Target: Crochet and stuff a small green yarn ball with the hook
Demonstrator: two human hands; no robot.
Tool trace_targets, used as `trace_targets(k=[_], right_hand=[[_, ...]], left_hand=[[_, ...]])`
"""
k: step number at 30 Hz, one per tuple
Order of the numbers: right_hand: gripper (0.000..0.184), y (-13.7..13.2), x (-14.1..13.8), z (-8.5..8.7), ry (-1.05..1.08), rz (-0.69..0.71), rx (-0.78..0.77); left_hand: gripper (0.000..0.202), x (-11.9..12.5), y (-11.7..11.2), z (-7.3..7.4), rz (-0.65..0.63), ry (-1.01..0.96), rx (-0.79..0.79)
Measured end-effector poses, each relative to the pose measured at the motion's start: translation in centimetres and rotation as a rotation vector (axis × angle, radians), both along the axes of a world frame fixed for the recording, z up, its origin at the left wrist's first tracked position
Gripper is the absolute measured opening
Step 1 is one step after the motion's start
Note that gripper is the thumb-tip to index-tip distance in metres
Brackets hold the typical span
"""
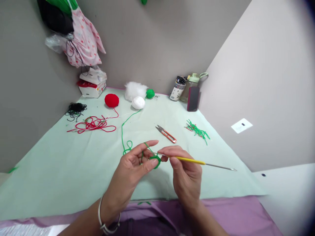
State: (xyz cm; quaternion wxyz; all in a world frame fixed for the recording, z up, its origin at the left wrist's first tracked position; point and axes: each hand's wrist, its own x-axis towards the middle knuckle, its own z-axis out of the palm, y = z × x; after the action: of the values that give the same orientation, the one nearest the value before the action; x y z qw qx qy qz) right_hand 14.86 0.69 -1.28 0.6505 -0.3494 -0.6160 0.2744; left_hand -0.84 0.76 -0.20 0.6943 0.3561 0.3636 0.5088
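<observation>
My left hand [134, 164] pinches a small green crochet piece [155, 160] between thumb and fingers, with green yarn [122, 131] looped over its raised forefinger. The strand runs back across the pale green cloth [61, 164] to a green yarn ball [150, 93]. My right hand [183, 167] grips a crochet hook with a yellow handle [192, 160]; its metal tip is in the green piece and its long steel end points right.
Orange thread snips [166, 133] lie just beyond my hands. Green yarn scraps [197, 130] lie to the right, a red yarn tangle [92, 124] and black yarn [75, 109] to the left. A red ball [111, 100], white ball [138, 102], stuffing, tissue box [92, 86], bottles and phone [193, 98] stand at the back.
</observation>
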Motion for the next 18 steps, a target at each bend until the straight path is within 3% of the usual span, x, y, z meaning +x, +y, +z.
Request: trace_targets(k=[5, 9, 18], right_hand=[[0.019, -0.14, -0.04, 0.15, -0.053, -0.057, 0.045], [0.019, -0.22, 0.19, -0.14, -0.011, 0.001, 0.019], [0.017, -0.29, 0.33, -0.6, 0.025, 0.07, -0.058]], left_hand=[[0.039, 0.06, -0.08, 0.03, -0.038, -0.053, -0.041], [0.042, 0.11, -0.04, 0.31, -0.041, -0.099, -0.048], [0.075, -0.26, 0.05, -0.13, -0.042, -0.052, -0.035]])
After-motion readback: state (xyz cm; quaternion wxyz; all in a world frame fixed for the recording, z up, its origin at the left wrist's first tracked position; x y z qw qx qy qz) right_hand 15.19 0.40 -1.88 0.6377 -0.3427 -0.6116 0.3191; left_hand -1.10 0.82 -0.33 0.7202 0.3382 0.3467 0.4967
